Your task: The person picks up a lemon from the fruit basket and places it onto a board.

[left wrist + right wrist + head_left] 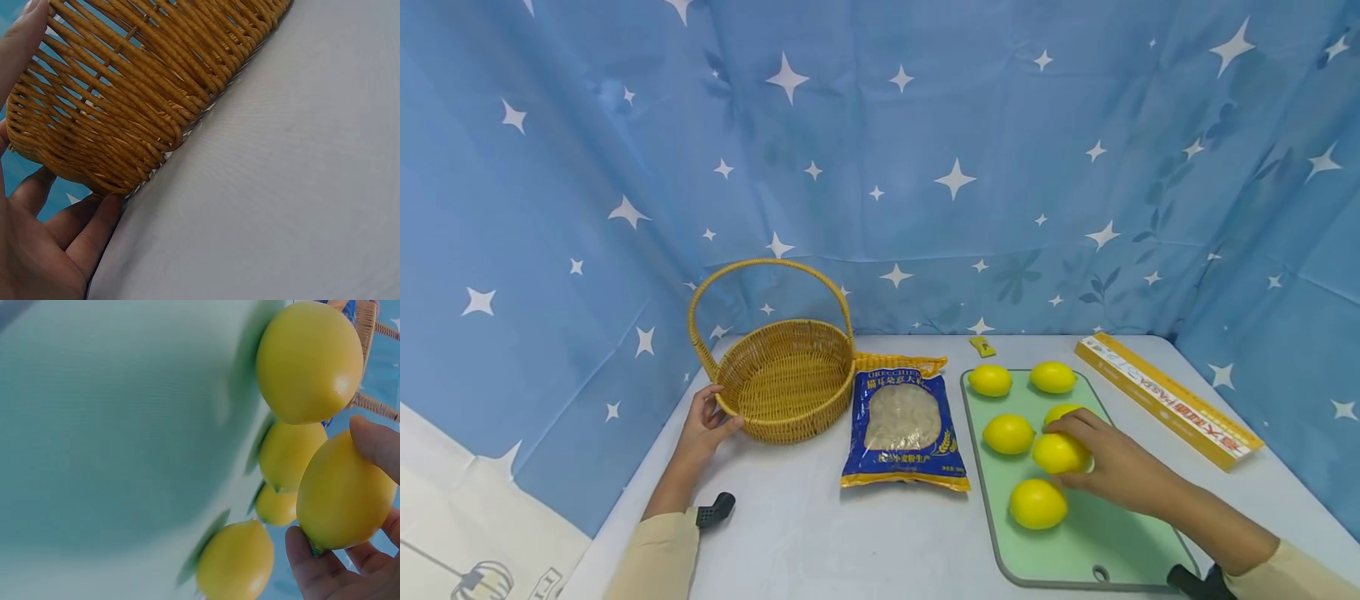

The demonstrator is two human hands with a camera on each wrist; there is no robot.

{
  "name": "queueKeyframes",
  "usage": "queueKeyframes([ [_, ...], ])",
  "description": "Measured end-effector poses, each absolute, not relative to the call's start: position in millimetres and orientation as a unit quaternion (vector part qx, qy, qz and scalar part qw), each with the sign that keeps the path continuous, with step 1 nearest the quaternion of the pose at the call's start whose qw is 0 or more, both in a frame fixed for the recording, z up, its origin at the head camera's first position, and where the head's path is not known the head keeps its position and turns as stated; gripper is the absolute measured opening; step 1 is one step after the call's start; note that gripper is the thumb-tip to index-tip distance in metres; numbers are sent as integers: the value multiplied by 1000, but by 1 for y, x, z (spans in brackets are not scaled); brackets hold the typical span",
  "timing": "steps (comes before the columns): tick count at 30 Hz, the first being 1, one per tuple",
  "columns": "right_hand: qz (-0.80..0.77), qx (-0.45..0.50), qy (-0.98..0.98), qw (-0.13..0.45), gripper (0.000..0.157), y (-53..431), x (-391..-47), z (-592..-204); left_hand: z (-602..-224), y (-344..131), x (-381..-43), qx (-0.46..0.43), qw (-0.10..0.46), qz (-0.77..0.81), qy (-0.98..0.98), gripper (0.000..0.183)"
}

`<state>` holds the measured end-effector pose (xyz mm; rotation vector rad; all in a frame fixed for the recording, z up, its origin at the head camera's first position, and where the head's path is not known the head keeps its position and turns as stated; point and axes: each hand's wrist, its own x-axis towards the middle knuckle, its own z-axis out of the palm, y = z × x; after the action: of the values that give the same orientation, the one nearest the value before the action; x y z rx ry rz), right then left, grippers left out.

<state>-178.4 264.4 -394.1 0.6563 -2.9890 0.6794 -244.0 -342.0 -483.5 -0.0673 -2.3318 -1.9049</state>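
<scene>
My left hand (706, 429) grips the near left side of a wicker basket (805, 427) with a tall arched handle. In the left wrist view its fingers (94, 234) bend against the woven wall, with the thumb higher up. My right hand (1116, 467) holds a yellow lemon (347, 490) between thumb and fingers, over a green cutting board (1120, 542). Several other lemons lie on the board: one lemon (1037, 503) nearest me, one lemon (1008, 434) left of the held one, and two lemons farther back. Another lemon (1060, 412) is partly hidden behind my right hand.
A blue and yellow bag of pasta (904, 425) lies between basket and board. Right of the board, a long pasta box (1168, 400) lies at a slant. A small yellow packet (982, 346) sits at the back, before a blue star-printed curtain (895, 208).
</scene>
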Motion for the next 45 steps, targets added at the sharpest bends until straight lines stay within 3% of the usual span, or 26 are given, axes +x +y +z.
queueKeyframes([
  [45, 240, 115, -964, 3, 66, 312, -144, -433, -486, -344, -245, -36, 65, -625, -777, 76],
])
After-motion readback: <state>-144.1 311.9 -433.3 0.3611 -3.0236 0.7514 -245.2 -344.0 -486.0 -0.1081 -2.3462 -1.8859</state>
